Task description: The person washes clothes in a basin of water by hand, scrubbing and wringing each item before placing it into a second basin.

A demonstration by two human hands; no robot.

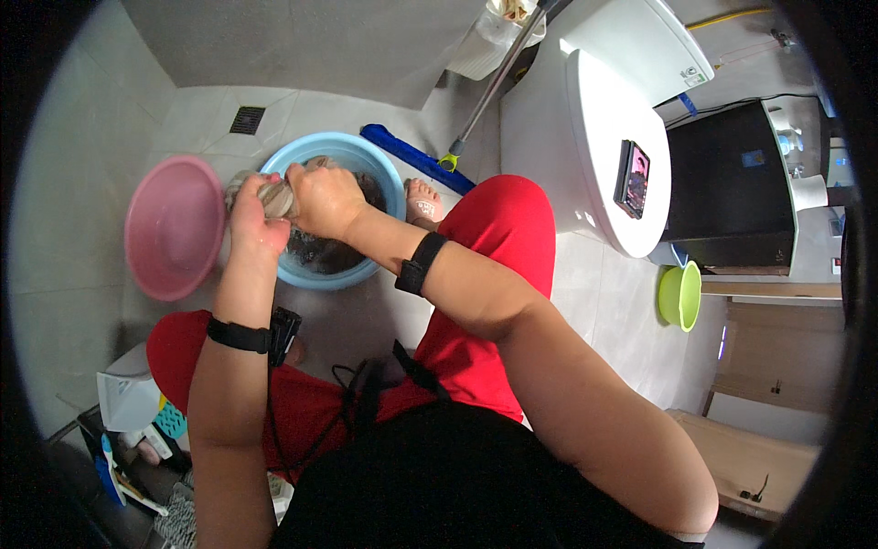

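Both hands grip one twisted, wet-looking striped cloth (278, 199) in beige and grey. My left hand (257, 216) is closed around its left part, with one end sticking out beyond the fingers. Close beside it, my right hand (324, 199) clenches the cloth in a fist, and a bit shows past the knuckles. They are above the left side of a light blue plastic basin (394, 206) standing on the tiled floor. Dark water (322, 255) fills the basin's bottom; my right hand and forearm hide part of it.
A pink plastic basin (175, 230) stands left of the blue one. Beyond lie a floor drain (247, 120) and a blue mop head (405, 154). On the right, a phone (634, 178) rests on the closed lid of a white toilet (597, 130). A green bucket (680, 296) stands farther right.
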